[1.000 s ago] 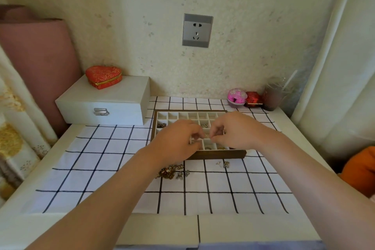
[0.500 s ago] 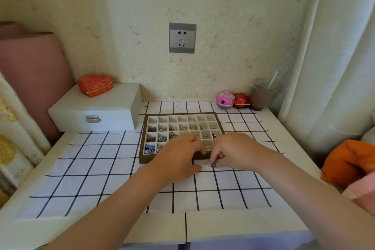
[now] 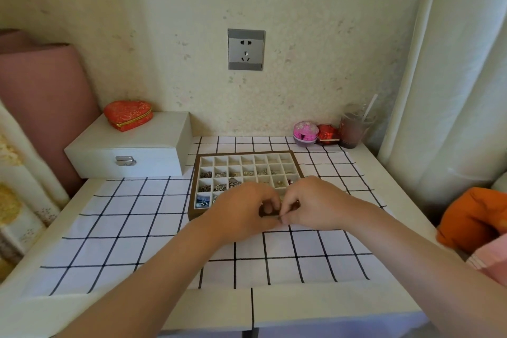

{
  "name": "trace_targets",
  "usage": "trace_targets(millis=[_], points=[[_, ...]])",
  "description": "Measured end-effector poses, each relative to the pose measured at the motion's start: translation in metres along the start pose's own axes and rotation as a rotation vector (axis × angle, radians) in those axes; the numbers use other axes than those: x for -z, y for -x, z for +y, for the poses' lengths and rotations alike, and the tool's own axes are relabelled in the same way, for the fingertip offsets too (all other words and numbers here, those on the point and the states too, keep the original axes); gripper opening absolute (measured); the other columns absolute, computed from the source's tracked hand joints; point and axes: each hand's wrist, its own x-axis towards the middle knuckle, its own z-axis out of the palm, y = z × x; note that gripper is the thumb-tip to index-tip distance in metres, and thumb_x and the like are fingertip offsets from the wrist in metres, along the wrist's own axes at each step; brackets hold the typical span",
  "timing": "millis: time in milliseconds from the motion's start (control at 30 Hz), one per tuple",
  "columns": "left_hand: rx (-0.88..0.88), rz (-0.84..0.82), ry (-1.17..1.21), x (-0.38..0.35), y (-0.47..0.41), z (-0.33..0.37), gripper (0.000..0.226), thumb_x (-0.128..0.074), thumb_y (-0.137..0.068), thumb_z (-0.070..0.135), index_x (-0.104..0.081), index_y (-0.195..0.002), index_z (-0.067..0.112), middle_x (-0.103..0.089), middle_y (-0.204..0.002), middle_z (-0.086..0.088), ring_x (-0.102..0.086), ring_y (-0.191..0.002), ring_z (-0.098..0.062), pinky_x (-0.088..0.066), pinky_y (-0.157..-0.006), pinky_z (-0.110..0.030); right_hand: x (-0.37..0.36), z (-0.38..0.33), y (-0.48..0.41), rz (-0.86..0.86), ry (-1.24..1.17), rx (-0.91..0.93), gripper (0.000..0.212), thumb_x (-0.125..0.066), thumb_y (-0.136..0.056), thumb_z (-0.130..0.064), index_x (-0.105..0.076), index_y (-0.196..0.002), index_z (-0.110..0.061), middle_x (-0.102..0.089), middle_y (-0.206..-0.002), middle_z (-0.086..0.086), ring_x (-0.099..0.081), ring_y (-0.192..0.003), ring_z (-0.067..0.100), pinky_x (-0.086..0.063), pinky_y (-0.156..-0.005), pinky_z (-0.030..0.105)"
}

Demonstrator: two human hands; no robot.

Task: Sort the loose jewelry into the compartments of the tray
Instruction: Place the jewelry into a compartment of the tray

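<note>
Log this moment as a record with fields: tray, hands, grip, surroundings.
tray: wooden tray on checked cloth; far row looks empty, middle and near-left compartments hold jewelry
hands: left hand and right hand meet at the tray's near edge
grip: both pinch one small piece, too small to identify
surroundings: white box with red heart case on top; pink case and cup far right

A checked cloth (image 3: 137,228) covers the worktop (image 3: 329,307), with the tray (image 3: 247,152) at its twelve o'clock. Box (image 3: 129,151) at ten o'clock, cup (image 3: 352,129) at one.
</note>
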Motion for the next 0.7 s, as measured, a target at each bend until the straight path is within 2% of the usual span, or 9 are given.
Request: trace_targets(millis=[67, 167, 300, 367, 467, 567, 700], points=[[0.077, 0.011, 0.170, 0.009, 0.000, -0.003, 0.022, -0.077, -0.079, 0.044, -0.066, -0.097, 0.036, -0.067, -0.089, 0.018, -0.061, -0.084, -0.002, -0.053, -0.077, -0.029, 0.003, -0.001, -0.003, 0.095, -0.171, -0.021, 0.007, -0.079, -0.082, -0.024, -0.081, -0.078, -0.029, -0.070, -0.073, -0.021, -0.063, -0.075, -0.003, -0.046, -0.070, 0.018], [0.122, 0.068, 0.375, 0.020, 0.000, -0.008, 0.022, -0.080, -0.081, 0.032, -0.068, -0.100, 0.033, -0.072, -0.088, 0.014, -0.066, -0.084, -0.004, -0.052, -0.077, -0.023, 0.008, -0.005, -0.008, 0.231, -0.391, -0.032, 0.008, -0.079, -0.084, -0.023, -0.080, -0.078, -0.027, -0.075, -0.078, -0.014, -0.064, -0.072, -0.003, -0.049, -0.075, 0.023], [0.167, 0.168, 0.621, 0.030, -0.001, -0.006, 0.018, -0.078, -0.083, 0.018, -0.073, -0.100, 0.019, -0.076, -0.086, 0.007, -0.070, -0.080, -0.005, -0.053, -0.074, -0.017, 0.009, -0.012, -0.015, 0.283, -0.465, -0.010, 0.007, -0.076, -0.088, -0.022, -0.080, -0.084, -0.026, -0.074, -0.078, -0.015, -0.060, -0.068, -0.007, -0.042, -0.069, 0.013], [0.194, 0.201, 0.678, 0.034, -0.001, -0.004, 0.015, -0.077, -0.083, 0.016, -0.074, -0.098, 0.016, -0.076, -0.085, 0.006, -0.069, -0.074, -0.004, -0.052, -0.069, -0.016, 0.010, -0.018, -0.020, 0.313, -0.487, -0.018, 0.005, -0.076, -0.088, -0.021, -0.080, -0.087, -0.023, -0.071, -0.073, -0.014, -0.057, -0.061, -0.008, -0.039, -0.062, 0.008], [0.253, 0.253, 0.748, 0.039, -0.002, -0.007, 0.017, -0.078, -0.083, 0.016, -0.076, -0.099, 0.014, -0.077, -0.088, 0.003, -0.067, -0.067, -0.004, -0.052, -0.065, -0.016, 0.012, -0.026, -0.027, 0.380, -0.522, -0.058, 0.004, -0.077, -0.087, -0.023, -0.079, -0.089, -0.021, -0.070, -0.072, -0.013, -0.056, -0.057, -0.011, -0.040, -0.058, 0.007], [0.364, 0.322, 0.833, 0.044, -0.004, -0.010, 0.019, -0.080, -0.081, 0.021, -0.074, -0.098, 0.015, -0.077, -0.088, 0.000, -0.066, -0.065, -0.008, -0.049, -0.059, -0.013, 0.013, -0.033, -0.034, 0.453, -0.645, -0.079, 0.006, -0.080, -0.084, -0.022, -0.077, -0.088, -0.019, -0.072, -0.079, -0.006, -0.056, -0.053, -0.005, -0.044, -0.056, 0.014], [0.439, 0.293, 0.905, 0.048, -0.002, -0.013, 0.016, -0.077, -0.083, 0.023, -0.076, -0.097, 0.015, -0.078, -0.091, -0.001, -0.064, -0.068, -0.007, -0.046, -0.055, -0.011, 0.012, -0.038, -0.042, 0.398, -0.755, -0.087, 0.007, -0.077, -0.087, -0.017, -0.078, -0.093, -0.014, -0.073, -0.073, -0.005, -0.052, -0.049, 0.012, -0.045, -0.050, 0.019]])
